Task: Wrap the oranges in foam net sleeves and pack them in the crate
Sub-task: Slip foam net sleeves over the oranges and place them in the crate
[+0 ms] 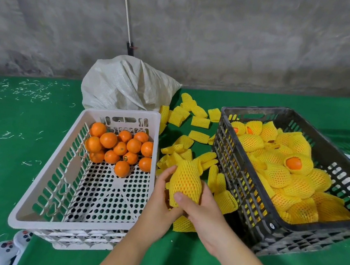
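Left hand (163,197) and right hand (200,207) both clasp one sleeved orange (184,184), its foam net sleeve's end loose on top. Black crate (247,190) at 3 o'clock, nearly full of wrapped fruit. White crate (60,164) of bare oranges (119,148) at 9 o'clock; spare sleeves (192,117) at 12. Risk: loose sleeve slips off during transfer, or fruit rolls off the heaped pile.

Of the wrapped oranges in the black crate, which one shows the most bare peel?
The wrapped orange near the crate's middle right: its sleeve gapes open on a broad orange face; others show slivers.
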A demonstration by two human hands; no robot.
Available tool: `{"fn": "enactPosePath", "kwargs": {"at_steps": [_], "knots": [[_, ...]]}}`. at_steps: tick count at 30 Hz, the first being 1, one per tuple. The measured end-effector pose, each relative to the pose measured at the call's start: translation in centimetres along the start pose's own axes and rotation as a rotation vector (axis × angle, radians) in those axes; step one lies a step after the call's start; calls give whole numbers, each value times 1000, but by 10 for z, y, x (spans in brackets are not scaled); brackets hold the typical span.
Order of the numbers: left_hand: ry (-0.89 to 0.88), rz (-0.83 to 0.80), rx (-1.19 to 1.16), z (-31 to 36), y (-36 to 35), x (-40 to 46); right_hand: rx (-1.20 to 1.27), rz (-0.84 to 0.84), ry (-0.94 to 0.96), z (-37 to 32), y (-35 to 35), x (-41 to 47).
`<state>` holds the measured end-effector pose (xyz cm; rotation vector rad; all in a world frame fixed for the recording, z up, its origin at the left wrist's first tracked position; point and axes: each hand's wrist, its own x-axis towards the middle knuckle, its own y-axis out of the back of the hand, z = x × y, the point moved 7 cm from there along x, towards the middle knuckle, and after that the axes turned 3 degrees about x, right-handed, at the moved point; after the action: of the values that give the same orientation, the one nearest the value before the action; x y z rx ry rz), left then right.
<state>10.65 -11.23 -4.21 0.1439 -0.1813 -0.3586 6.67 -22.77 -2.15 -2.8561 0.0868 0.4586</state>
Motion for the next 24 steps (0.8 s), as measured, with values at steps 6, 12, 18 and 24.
{"fn": "enactPosePath", "kwargs": {"at_steps": [6, 12, 18, 24], "knots": [[-5, 42, -1, 6, 5, 0, -85, 260, 46, -20, 61, 13], [97, 140, -199, 1, 15, 3, 147, 548, 127, -94, 168, 26], [212, 157, -385, -7, 17, 9, 305, 843, 170, -118, 206, 37], [301, 231, -680, -17, 31, 16, -203, 680, 305, -101, 145, 64]]}}
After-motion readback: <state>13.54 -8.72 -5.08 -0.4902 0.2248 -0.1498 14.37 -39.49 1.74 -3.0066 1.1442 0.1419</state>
